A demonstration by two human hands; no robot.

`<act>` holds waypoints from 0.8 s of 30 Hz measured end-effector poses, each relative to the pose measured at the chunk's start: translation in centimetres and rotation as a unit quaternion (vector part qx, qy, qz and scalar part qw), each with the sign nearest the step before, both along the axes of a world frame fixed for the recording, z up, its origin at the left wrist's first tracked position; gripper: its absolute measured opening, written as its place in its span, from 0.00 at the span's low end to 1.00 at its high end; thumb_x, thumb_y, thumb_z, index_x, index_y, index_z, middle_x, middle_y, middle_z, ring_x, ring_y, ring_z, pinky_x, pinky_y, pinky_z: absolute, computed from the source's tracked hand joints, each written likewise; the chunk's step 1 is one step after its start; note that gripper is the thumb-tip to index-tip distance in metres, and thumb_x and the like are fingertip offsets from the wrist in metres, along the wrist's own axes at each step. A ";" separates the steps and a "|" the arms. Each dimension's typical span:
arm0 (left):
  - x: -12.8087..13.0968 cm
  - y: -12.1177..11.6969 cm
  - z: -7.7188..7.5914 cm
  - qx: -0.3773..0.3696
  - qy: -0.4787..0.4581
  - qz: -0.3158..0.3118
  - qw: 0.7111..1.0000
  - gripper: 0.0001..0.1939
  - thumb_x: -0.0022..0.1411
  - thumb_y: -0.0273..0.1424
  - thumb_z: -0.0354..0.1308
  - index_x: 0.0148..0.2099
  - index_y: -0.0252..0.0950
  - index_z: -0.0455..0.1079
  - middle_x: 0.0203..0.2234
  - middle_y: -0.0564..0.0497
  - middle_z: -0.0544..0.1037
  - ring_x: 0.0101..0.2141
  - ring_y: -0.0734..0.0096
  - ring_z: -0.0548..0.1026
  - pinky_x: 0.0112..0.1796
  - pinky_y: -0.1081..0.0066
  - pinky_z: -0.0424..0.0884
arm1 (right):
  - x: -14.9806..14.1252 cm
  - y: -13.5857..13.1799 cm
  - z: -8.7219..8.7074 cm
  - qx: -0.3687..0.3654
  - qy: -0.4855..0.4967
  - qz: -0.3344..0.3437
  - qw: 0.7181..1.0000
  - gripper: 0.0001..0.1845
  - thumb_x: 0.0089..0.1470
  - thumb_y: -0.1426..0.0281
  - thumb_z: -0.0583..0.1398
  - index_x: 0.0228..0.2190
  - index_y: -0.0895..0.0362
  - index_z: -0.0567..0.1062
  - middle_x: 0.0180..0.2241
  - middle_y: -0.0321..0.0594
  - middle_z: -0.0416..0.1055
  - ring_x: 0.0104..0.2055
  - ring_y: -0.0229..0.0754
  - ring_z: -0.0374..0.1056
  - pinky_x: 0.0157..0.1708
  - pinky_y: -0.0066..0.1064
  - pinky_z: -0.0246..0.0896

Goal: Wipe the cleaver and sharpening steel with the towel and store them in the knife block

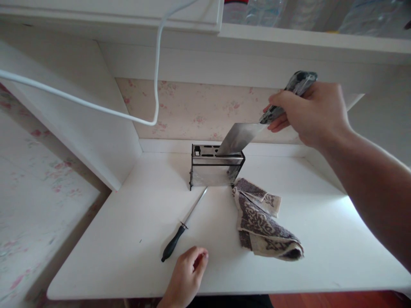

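My right hand (pixel 310 107) grips a cleaver (pixel 239 137) by its dark handle, which looks wrapped in clear plastic. The broad blade slants down to the left, and its lower end meets the slotted top of a knife rack (pixel 218 161); how deep it sits in a slot I cannot tell. My left hand (pixel 188 273) rests near the front edge of the table, fingers curled in with nothing visible in them. Just to its left lies a honing steel (pixel 183 226) with a black handle, its rod pointing at the rack. A folded brown and beige towel (pixel 265 222) lies to the right.
The white tabletop (pixel 128 218) is bounded by a side panel on the left and a flower-papered wall (pixel 192 107) behind. A white cable (pixel 156 85) hangs across the upper left. Overhead is a shelf (pixel 305 38) with plastic-wrapped items.
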State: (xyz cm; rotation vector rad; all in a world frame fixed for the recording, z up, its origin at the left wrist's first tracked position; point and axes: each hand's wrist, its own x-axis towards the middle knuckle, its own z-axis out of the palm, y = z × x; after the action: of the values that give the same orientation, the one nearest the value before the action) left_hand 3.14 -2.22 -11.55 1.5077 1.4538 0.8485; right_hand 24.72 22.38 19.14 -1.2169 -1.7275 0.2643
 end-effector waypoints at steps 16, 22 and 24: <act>-0.4 0.0 -0.7 0.018 0.002 0.013 1.000 0.14 0.68 0.40 0.46 0.40 0.38 0.70 0.28 0.52 0.74 0.30 0.73 0.72 0.33 0.76 0.66 | -3.0 2.2 -3.5 -0.127 -0.135 -0.079 0.980 0.19 0.48 0.55 0.59 0.25 0.59 0.74 0.16 0.39 0.68 0.21 0.38 0.65 0.22 0.28 0.55; -0.3 0.0 -0.9 0.034 0.015 0.022 0.999 0.14 0.68 0.39 0.47 0.40 0.39 0.70 0.29 0.52 0.75 0.30 0.73 0.72 0.33 0.76 0.66 | -3.1 3.1 -6.9 -0.126 -0.145 -0.064 0.979 0.17 0.47 0.56 0.59 0.32 0.57 0.74 0.20 0.38 0.68 0.24 0.39 0.63 0.27 0.29 0.54; -0.3 0.0 -0.7 0.036 0.020 0.021 0.999 0.14 0.68 0.39 0.47 0.39 0.38 0.70 0.28 0.52 0.75 0.29 0.73 0.72 0.33 0.76 0.66 | -3.1 3.4 -7.9 -0.116 -0.147 -0.061 0.980 0.16 0.47 0.57 0.59 0.33 0.56 0.74 0.22 0.39 0.69 0.26 0.41 0.64 0.29 0.30 0.55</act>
State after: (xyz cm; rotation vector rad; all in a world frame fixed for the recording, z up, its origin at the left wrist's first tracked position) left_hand 2.81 -2.23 -12.21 1.5586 1.5032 0.9098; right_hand 21.61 25.76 11.21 -1.5921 -1.9043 0.2259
